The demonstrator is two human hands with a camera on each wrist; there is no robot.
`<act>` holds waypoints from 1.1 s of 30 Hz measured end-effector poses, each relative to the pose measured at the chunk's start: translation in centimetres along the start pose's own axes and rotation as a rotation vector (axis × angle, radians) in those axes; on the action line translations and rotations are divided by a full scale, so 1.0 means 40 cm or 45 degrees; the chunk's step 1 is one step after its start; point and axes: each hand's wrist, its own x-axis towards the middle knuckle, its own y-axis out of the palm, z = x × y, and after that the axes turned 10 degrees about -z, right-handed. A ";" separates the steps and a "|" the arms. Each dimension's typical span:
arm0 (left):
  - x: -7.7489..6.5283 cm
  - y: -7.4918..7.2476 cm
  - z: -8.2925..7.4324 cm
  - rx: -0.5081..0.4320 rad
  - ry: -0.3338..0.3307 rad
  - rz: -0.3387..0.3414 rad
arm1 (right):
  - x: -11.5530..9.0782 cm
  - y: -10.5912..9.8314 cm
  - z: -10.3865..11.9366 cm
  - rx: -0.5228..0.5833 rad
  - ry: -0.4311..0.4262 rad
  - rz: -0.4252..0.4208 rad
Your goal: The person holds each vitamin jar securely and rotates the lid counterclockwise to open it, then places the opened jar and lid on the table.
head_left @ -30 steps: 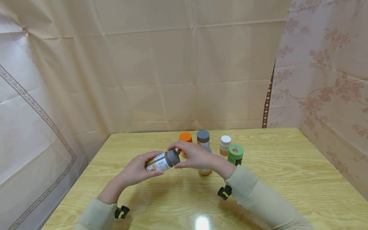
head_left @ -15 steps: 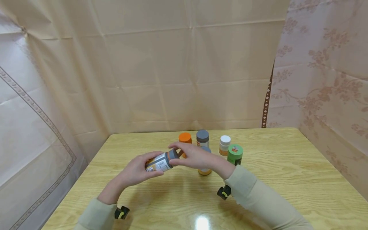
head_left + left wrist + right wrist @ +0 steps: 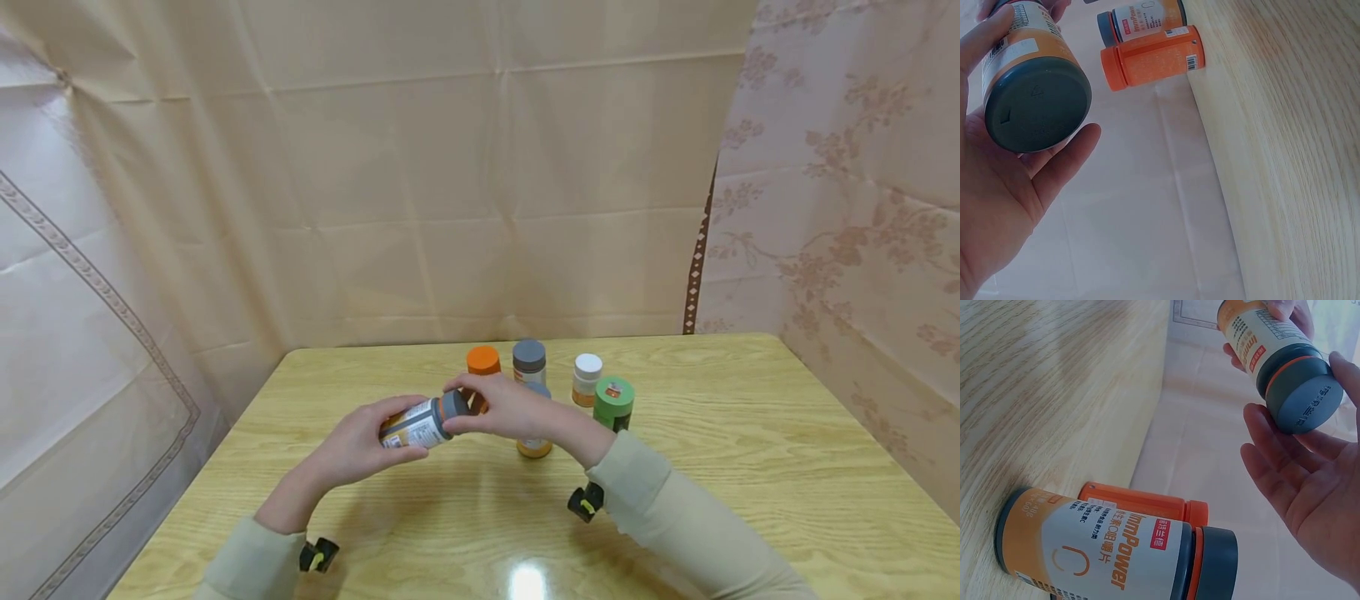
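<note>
A supplement bottle (image 3: 416,423) with a white and orange label is held tilted above the table, its dark grey cap (image 3: 1307,403) pointing to the right. My left hand (image 3: 365,440) grips the bottle's body from the left; the dark base (image 3: 1038,105) shows in the left wrist view. At the other end, my right hand (image 3: 510,407) has thumb and fingers on opposite sides of the cap. Just behind that hand stands an orange bottle (image 3: 483,360). A second grey-capped supplement bottle (image 3: 1119,547), partly hidden by the right hand in the head view, stands upright close by.
Farther back on the wooden table (image 3: 720,467) stand another grey-capped bottle (image 3: 529,357), a small white-capped bottle (image 3: 587,379) and a green-lidded container (image 3: 613,404). Beige cloth (image 3: 480,183) hangs behind the table's far edge.
The fingers and thumb of my right hand have shifted around the cap, the thumb moving up and toward the bottle's neck. My left hand and the bottle have stayed nearly still.
</note>
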 end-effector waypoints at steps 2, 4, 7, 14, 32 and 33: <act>0.000 0.000 0.001 -0.007 0.004 -0.003 | -0.001 -0.001 0.001 0.005 -0.030 -0.007; -0.001 0.001 0.003 -0.014 0.008 -0.007 | -0.001 -0.003 0.001 -0.005 -0.065 -0.014; -0.002 0.000 0.004 -0.013 0.014 -0.016 | 0.000 -0.004 0.001 -0.024 -0.116 -0.027; -0.002 -0.002 0.009 -0.003 0.016 -0.036 | -0.001 -0.006 0.002 -0.046 -0.175 -0.048; 0.000 -0.006 0.001 0.007 0.026 -0.019 | -0.003 -0.001 0.003 -0.047 -0.194 -0.065; 0.000 -0.005 0.000 0.005 0.027 -0.013 | -0.002 -0.001 0.003 -0.041 -0.181 -0.055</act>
